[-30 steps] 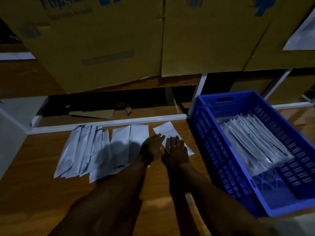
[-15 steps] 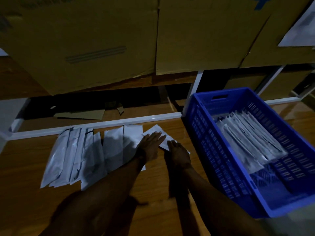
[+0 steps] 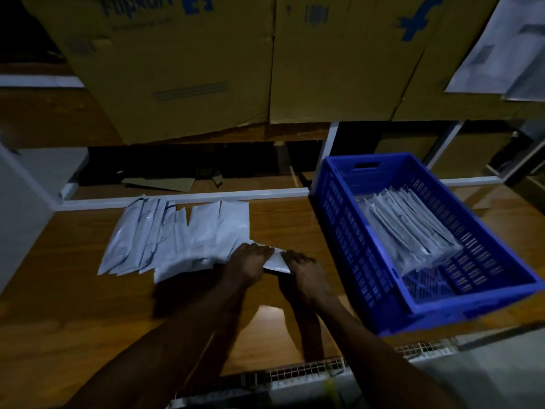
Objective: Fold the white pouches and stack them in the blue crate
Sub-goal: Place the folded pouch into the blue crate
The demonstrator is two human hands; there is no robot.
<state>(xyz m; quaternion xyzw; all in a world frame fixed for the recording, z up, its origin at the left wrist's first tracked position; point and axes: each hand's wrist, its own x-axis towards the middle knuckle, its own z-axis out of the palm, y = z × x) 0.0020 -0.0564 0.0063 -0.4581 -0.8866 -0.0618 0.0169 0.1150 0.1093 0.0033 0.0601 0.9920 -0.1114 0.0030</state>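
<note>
While we lean over the dim wooden worktop (image 3: 73,305), large cardboard boxes (image 3: 188,63) fill the shelf above and behind it, one of them printed with blue lettering, and a pale sheet (image 3: 507,48) hangs at the far upper right. Below the boxes runs a white rail (image 3: 182,199) along the back edge of the worktop, with a scrap of cardboard (image 3: 159,183) lying in the dark gap behind it.

On our right sits the blue crate (image 3: 368,240), its near end hanging over the front of the worktop. Inside it a stack of folded white pouches (image 3: 410,225) lies slanted along the crate's length, resting toward the far and middle part of the floor, with bare blue lattice showing at the near end.

To our left, near the rail, a fanned spread of unfolded pouches (image 3: 177,237) lies flat on the wood, overlapping one another, well apart from the crate.

Between that spread and the crate we hold a single white pouch (image 3: 275,261) just above or on the worktop; we cannot tell which. Our left hand (image 3: 249,262) grips its left part with fingers curled over the top edge, and our right hand (image 3: 306,274) pinches its right end. Both hands are close together, nearly touching, with only a short strip of the pouch visible between them.

A wire mesh edge (image 3: 303,373) shows at the bottom, below our forearms.
</note>
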